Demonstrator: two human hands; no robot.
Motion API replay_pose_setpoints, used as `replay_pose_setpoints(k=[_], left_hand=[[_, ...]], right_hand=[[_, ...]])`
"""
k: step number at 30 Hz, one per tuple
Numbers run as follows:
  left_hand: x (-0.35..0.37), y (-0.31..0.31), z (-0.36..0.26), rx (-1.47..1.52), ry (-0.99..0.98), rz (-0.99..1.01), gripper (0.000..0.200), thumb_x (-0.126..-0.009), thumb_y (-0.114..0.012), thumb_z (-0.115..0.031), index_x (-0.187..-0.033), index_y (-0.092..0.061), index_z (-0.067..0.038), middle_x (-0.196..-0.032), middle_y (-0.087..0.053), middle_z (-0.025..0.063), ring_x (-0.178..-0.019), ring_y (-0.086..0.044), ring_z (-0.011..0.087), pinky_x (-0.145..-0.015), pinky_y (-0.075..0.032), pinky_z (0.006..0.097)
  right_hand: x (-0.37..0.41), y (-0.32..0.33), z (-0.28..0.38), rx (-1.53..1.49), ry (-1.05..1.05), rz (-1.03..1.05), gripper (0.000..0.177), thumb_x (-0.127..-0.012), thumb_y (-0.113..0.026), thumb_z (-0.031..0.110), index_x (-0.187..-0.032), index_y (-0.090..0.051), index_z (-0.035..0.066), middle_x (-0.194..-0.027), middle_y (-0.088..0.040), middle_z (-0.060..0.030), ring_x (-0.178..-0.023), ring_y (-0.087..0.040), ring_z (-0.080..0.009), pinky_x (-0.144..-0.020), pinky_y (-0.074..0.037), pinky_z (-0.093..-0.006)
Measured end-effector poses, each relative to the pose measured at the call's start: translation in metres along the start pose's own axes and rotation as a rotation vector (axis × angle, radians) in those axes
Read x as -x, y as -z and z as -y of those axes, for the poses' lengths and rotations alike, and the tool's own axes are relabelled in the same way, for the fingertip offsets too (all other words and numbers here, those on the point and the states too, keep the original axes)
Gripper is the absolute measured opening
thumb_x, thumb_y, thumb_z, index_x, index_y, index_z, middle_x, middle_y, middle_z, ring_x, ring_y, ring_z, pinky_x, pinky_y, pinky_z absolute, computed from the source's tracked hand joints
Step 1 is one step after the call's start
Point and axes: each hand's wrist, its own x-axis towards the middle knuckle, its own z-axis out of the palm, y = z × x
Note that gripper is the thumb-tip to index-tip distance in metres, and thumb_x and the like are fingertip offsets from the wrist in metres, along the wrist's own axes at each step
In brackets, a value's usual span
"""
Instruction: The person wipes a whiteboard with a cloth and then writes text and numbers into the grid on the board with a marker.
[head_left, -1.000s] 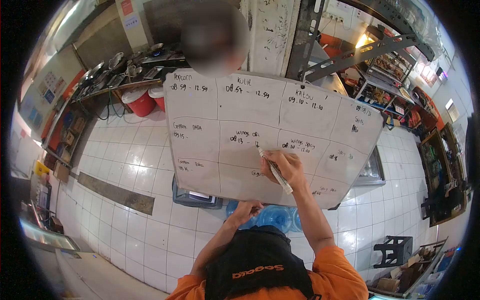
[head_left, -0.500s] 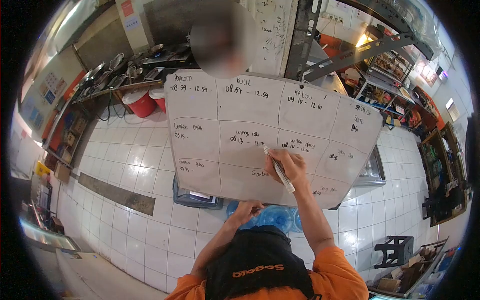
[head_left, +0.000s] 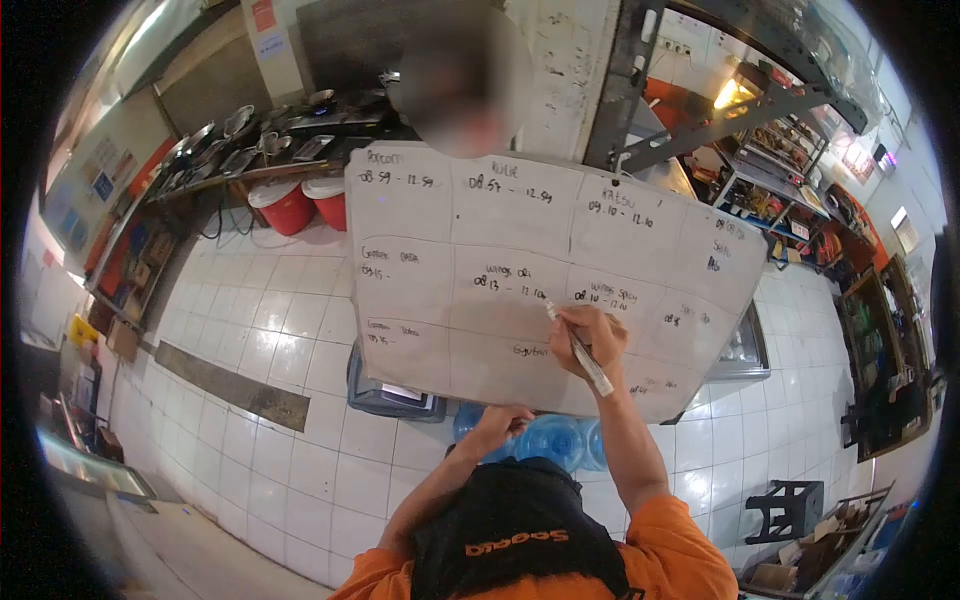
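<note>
A large whiteboard [head_left: 500,340], ruled into boxes with handwritten words and times, spreads out in front of me. My right hand [head_left: 594,340] grips a white marker [head_left: 590,366], its tip close to the board just right of the "12.10" time in the middle box. At the board's bottom edge is my left hand [head_left: 503,426], its fingers curled at the edge. Whether those fingers pinch the edge or only rest against it is unclear.
Blue water bottles [head_left: 550,440] stand below the board. Red buckets [head_left: 283,208] sit under a counter with pans [head_left: 240,122] at upper left. A metal post [head_left: 620,90] rises behind the board. A dark stool [head_left: 785,512] is at lower right.
My right hand and the marker have moved a little to the right, off the digits. More writing shows after "12." in the middle box. The board appears shifted slightly right in view.
</note>
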Motion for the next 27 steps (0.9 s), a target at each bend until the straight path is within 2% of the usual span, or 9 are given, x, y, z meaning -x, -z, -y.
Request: replay_pose_setpoints(k=[2,4,7,10,14,19,22,26,27], left_hand=[[0.000,-0.002,0.000,-0.066,-0.040,0.009,0.010,-0.079,-0.072,-0.003,-0.084,-0.063,-0.005,-0.077,-0.060,0.0045,-0.062,-0.056,0.0160,-0.053,-0.047,0.0287],[0.002,-0.012,-0.014,0.147,0.117,-0.029,0.011,-0.079,-0.071,-0.004,-0.079,-0.061,-0.004,-0.074,-0.056,0.0043,-0.059,-0.053,0.0144,-0.050,-0.041,0.0282],[-0.001,-0.014,-0.019,0.397,0.219,-0.003,0.012,-0.079,-0.071,-0.004,-0.077,-0.059,-0.004,-0.074,-0.055,0.0041,-0.059,-0.050,0.0140,-0.048,-0.038,0.0286],[0.006,-0.017,-0.033,0.425,0.163,0.028,0.010,-0.079,-0.071,-0.003,-0.080,-0.061,-0.003,-0.075,-0.056,0.0047,-0.059,-0.050,0.0137,-0.048,-0.037,0.0289],[0.006,-0.014,-0.033,0.277,0.212,0.048,0.008,-0.083,-0.069,-0.008,-0.086,-0.066,-0.001,-0.076,-0.057,0.0046,-0.059,-0.048,0.0119,-0.049,-0.035,0.0269],[-0.004,-0.006,-0.017,0.247,0.213,0.124,0.014,-0.088,-0.066,-0.015,-0.087,-0.069,-0.002,-0.075,-0.056,0.0036,-0.059,-0.045,0.0099,-0.050,-0.032,0.0248],[0.000,0.000,-0.030,0.008,0.290,0.167,0.026,-0.096,-0.060,-0.027,-0.085,-0.059,-0.004,-0.074,-0.046,0.0013,-0.063,-0.041,0.0104,-0.055,-0.032,0.0279],[0.006,-0.007,-0.050,0.238,0.211,0.154,0.015,-0.087,-0.065,-0.008,-0.100,-0.060,-0.002,-0.087,-0.057,0.0037,-0.061,-0.045,0.0106,-0.051,-0.037,0.0272],[0.001,-0.005,-0.042,0.263,0.185,0.174,0.015,-0.087,-0.065,-0.008,-0.100,-0.060,-0.002,-0.088,-0.057,0.0037,-0.061,-0.045,0.0107,-0.051,-0.037,0.0272]], right_hand=[[-0.005,-0.001,0.010,-0.034,-0.019,0.023,0.020,-0.071,-0.074,-0.001,-0.088,-0.065,0.005,-0.070,-0.068,-0.0066,-0.057,-0.067,-0.0162,-0.053,-0.052,-0.0256],[-0.015,-0.005,0.033,-0.114,-0.076,0.130,0.024,-0.071,-0.076,0.000,-0.092,-0.067,0.005,-0.075,-0.069,-0.0076,-0.061,-0.069,-0.0177,-0.055,-0.054,-0.0266],[-0.019,-0.027,0.047,-0.114,0.102,0.259,0.030,-0.071,-0.079,0.002,-0.099,-0.068,0.005,-0.084,-0.071,-0.0101,-0.066,-0.070,-0.0204,-0.057,-0.056,-0.0286],[-0.021,-0.063,0.061,-0.186,0.163,0.308,0.034,-0.071,-0.079,0.000,-0.103,-0.067,0.003,-0.090,-0.071,-0.0121,-0.069,-0.071,-0.0225,-0.056,-0.057,-0.0302],[-0.017,-0.105,0.068,-0.171,0.063,0.340,0.031,-0.077,-0.078,0.006,-0.105,-0.067,0.006,-0.089,-0.069,-0.0094,-0.075,-0.071,-0.0231,-0.056,-0.057,-0.0325],[-0.024,-0.129,0.066,-0.159,0.163,0.285,0.029,-0.077,-0.077,0.006,-0.103,-0.067,0.006,-0.085,-0.068,-0.0081,-0.070,-0.069,-0.0219,-0.054,-0.057,-0.0320],[-0.028,-0.129,0.072,-0.132,0.205,0.276,0.028,-0.077,-0.078,0.007,-0.103,-0.067,0.007,-0.084,-0.068,-0.0078,-0.067,-0.069,-0.0213,-0.054,-0.057,-0.0318],[-0.030,-0.118,0.080,-0.227,0.175,0.274,0.017,-0.087,-0.073,0.014,-0.100,-0.068,0.003,-0.082,-0.071,-0.0118,-0.062,-0.069,-0.0192,-0.051,-0.054,-0.0275],[-0.027,-0.114,0.084,-0.344,0.038,0.368,0.019,-0.091,-0.069,0.019,-0.099,-0.068,0.002,-0.082,-0.072,-0.0126,-0.063,-0.070,-0.0195,-0.051,-0.054,-0.0277]])
